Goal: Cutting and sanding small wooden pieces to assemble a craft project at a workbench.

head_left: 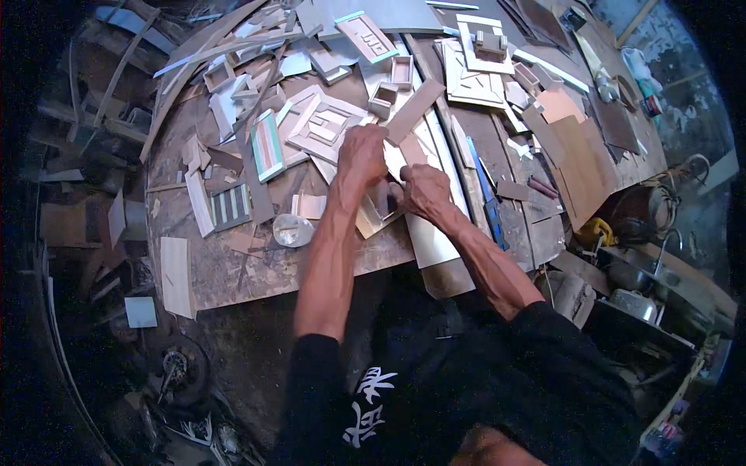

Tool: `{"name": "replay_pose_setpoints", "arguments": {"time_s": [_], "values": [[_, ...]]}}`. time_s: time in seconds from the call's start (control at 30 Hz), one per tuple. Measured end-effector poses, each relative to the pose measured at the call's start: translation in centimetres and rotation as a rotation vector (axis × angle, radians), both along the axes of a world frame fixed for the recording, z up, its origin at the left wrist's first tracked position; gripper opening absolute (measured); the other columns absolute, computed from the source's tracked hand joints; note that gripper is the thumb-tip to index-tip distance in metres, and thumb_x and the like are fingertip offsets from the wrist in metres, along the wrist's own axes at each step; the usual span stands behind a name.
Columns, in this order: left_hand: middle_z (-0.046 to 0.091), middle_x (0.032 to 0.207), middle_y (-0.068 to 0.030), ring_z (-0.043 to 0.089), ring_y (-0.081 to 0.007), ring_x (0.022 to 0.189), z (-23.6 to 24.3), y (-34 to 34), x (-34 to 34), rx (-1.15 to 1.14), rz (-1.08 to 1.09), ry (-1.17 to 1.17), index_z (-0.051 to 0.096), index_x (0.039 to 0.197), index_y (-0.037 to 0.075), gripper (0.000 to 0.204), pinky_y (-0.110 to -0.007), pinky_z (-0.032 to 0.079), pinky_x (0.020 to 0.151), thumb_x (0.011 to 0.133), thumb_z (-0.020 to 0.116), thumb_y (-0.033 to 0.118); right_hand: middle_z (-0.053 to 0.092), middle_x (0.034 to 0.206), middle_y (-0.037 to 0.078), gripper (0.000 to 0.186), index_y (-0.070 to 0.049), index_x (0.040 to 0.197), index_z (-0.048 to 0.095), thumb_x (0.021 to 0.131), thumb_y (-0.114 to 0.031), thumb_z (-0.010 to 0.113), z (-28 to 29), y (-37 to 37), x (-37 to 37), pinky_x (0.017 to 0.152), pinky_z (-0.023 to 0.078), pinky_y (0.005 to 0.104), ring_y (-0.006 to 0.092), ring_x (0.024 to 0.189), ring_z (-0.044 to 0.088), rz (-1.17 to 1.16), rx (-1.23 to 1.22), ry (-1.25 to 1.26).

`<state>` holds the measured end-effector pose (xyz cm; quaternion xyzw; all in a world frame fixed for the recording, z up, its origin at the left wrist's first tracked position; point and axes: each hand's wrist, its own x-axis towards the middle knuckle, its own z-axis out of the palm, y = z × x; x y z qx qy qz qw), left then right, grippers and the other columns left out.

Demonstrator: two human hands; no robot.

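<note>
Small wooden frame (pixel 382 203) between left hand (pixel 362 153), right hand (pixel 424 190) (both touching), on workbench (pixel 233 268)

The left hand (pixel 362 152) and right hand (pixel 424 189) cover most of the small piece (pixel 382 203) between them, so its shape and their grip cannot be told. The surface's (pixel 233 268) far clutter blurs toward the dark rim.

Left hand (pixel 362 152) and right hand (pixel 424 190) curled close together.
</note>
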<state>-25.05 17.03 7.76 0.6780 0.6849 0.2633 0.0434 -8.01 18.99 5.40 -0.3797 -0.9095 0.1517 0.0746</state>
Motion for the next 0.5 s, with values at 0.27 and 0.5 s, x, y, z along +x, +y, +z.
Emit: {"name": "replay_pose_setpoints", "arguments": {"time_s": [0.27, 0.5], "values": [[0.068, 0.093, -0.0069, 0.061, -0.0293, 0.102, -1.6, 3.4, 1.0, -0.525, -0.139, 0.220, 0.073, 0.086, 0.020, 0.027, -0.069, 0.035, 0.094, 0.064, 0.067, 0.006, 0.063, 0.070, 0.020, 0.015, -0.004, 0.072, 0.067, 0.070, -0.016, 0.059, -2.4, 0.6, 0.3, 0.056, 0.050, 0.0445, 0.0351, 0.067, 0.064, -0.081, 0.052, 0.091], [0.064, 0.102, -0.0026, 0.054, -0.0245, 0.110, -2.2, 2.9, 0.9, -0.613, -0.153, 0.259, 0.073, 0.088, 0.024, 0.027, -0.070, 0.026, 0.100, 0.070, 0.062, 0.008, 0.063, 0.073, 0.022, 0.018, -0.001, 0.077, 0.068, 0.074, -0.014, 0.056, -2.4, 0.4, 0.1, 0.060, 0.052, 0.0460, 0.0366, 0.070, 0.065, -0.076, 0.005, 0.095]]}}
